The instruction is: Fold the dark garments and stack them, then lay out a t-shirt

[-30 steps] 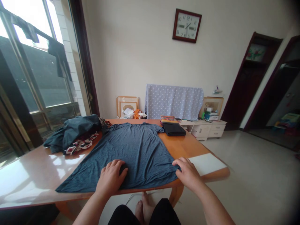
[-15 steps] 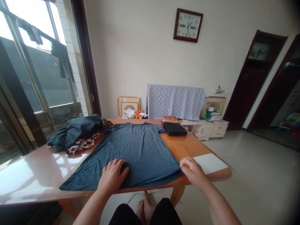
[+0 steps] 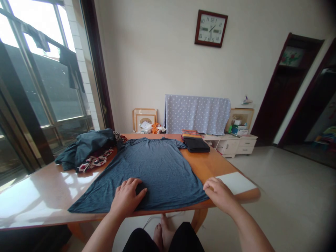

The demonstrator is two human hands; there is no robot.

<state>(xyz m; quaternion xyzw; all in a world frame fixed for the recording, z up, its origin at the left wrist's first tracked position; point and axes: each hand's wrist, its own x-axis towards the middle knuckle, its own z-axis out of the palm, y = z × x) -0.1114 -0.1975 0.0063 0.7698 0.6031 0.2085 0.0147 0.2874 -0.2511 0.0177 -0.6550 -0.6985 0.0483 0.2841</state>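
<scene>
A dark blue T-shirt [image 3: 157,171] lies spread on the wooden table, its hem along the near edge and its neck at the far side. My left hand [image 3: 128,196] rests on the lower part of the shirt, thumb and fingers apart. At the shirt's right hem corner, my right hand [image 3: 219,192] is closed in a pinch on the fabric. The pinched bit of cloth is hidden by the fingers.
A heap of dark clothes [image 3: 89,147] lies on the table's left side. Folded black cloth [image 3: 196,145] and striped cloth [image 3: 190,133] sit beyond the shirt's right sleeve. A white sheet [image 3: 237,182] lies at the table's right end [image 3: 252,196].
My right hand has shifted slightly to the right with the hem corner, and the shirt's surface looks a little smoother. My left hand stays on the cloth.
</scene>
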